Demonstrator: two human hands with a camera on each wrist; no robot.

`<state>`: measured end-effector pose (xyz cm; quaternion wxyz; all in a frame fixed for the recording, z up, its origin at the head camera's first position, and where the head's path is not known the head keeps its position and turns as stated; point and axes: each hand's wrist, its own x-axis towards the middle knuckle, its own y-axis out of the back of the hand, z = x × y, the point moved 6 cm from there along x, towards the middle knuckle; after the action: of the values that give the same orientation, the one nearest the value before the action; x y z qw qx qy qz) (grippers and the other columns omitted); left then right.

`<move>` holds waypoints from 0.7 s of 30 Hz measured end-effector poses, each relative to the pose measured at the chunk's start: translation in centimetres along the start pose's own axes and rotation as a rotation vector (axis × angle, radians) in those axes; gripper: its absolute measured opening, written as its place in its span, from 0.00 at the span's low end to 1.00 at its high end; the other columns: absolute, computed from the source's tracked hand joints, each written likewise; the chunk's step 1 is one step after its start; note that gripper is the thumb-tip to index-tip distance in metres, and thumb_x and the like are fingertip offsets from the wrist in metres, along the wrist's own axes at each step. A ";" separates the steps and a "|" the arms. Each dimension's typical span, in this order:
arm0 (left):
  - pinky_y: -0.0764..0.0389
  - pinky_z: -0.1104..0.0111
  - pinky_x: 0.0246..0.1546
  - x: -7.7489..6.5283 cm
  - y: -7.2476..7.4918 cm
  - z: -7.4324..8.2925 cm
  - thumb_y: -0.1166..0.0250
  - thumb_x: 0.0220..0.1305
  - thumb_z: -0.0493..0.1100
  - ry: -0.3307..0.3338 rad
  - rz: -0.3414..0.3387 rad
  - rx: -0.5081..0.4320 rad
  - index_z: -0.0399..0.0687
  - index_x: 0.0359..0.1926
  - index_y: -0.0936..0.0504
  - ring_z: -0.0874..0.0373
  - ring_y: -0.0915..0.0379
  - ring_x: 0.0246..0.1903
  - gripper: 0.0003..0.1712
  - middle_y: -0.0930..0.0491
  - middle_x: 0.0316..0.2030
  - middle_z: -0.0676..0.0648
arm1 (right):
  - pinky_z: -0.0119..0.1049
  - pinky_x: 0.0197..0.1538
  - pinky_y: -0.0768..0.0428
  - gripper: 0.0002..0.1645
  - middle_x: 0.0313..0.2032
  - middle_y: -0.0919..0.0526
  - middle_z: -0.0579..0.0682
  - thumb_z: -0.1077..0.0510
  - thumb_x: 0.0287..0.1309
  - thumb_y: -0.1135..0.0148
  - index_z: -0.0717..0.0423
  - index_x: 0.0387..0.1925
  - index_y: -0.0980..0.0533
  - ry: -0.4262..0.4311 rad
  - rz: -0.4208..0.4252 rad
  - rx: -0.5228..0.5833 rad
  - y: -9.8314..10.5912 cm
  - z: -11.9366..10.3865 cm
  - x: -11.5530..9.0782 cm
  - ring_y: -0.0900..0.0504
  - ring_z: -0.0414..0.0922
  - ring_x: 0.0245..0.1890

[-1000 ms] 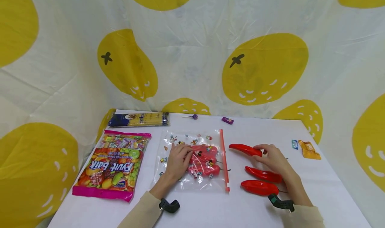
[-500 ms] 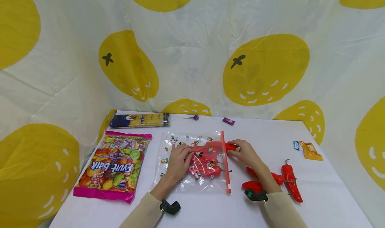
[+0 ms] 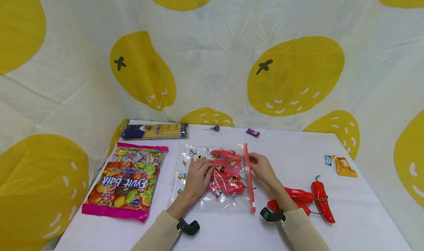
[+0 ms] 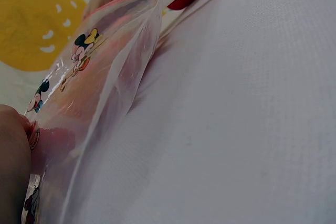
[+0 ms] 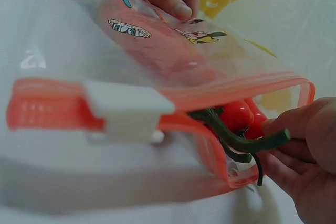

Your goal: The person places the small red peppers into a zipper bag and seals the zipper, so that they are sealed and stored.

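A clear zip bag (image 3: 190, 201) with cartoon prints and a red zip edge lies flat, its mouth toward the right. Several red chili peppers (image 3: 228, 187) show through the film. My left hand (image 3: 197, 175) pinches the bag's upper film over the peppers; in the right wrist view the mouth gapes. At that mouth my right hand (image 3: 263, 168) holds the stem end of a red chili pepper (image 5: 256, 125), most of which lies inside the bag. Green stems (image 5: 252, 141) of others poke out beside the fingers. A white slider (image 5: 128, 107) sits on the zip edge.
More red chili peppers (image 3: 322, 201) lie right of the bag, partly behind the right forearm. A fruit candy bag (image 3: 124, 184) is at left, a pasta pack (image 3: 155, 131) behind it. A lollipop (image 3: 216, 128), a purple candy (image 3: 253, 132) and an orange wrapper (image 3: 344, 166) lie around.
My right hand has moved left from the loose peppers to the bag's mouth, and the pepper it carried has slid into the bag. The left hand has stayed on the bag.
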<state>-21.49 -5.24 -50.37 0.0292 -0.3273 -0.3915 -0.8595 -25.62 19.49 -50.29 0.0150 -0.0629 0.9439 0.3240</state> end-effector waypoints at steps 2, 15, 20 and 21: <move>0.45 0.35 0.62 0.0 -0.1 0.0 0.43 0.66 0.49 0.000 -0.002 0.002 0.57 0.42 0.18 0.50 0.28 0.57 0.09 0.18 0.46 0.54 | 0.44 0.53 0.20 0.20 0.49 0.19 0.54 0.55 0.61 0.42 0.53 0.55 0.26 -0.018 -0.009 0.013 0.2 0.0 -0.2 0.22 0.48 0.48; 0.45 0.34 0.62 0.1 0.1 0.1 0.42 0.65 0.48 -0.003 -0.001 0.002 0.56 0.42 0.18 0.48 0.27 0.57 0.09 0.18 0.45 0.54 | 0.47 0.49 0.19 0.27 0.54 0.23 0.56 0.49 0.57 0.37 0.51 0.58 0.29 0.026 0.068 -0.181 7.1 2.3 -3.8 0.24 0.52 0.50; 0.45 0.34 0.61 0.1 0.1 0.0 0.42 0.65 0.48 0.004 -0.004 -0.004 0.56 0.42 0.18 0.48 0.27 0.57 0.09 0.18 0.45 0.53 | 0.52 0.48 0.19 0.34 0.57 0.28 0.61 0.43 0.56 0.38 0.53 0.60 0.32 -0.003 0.090 -0.295 11.1 4.3 -5.8 0.27 0.58 0.52; 0.45 0.33 0.61 0.1 0.0 0.0 0.42 0.65 0.49 0.003 -0.004 -0.004 0.56 0.42 0.18 0.47 0.27 0.57 0.09 0.18 0.45 0.53 | 0.53 0.48 0.19 0.34 0.58 0.29 0.62 0.42 0.56 0.38 0.53 0.61 0.32 -0.016 0.094 -0.312 11.8 4.8 -6.2 0.28 0.58 0.52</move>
<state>-21.50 -5.24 -50.30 0.0275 -0.3251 -0.3901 -0.8610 -21.05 32.32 -46.42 -0.0026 -0.0175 0.8839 0.4673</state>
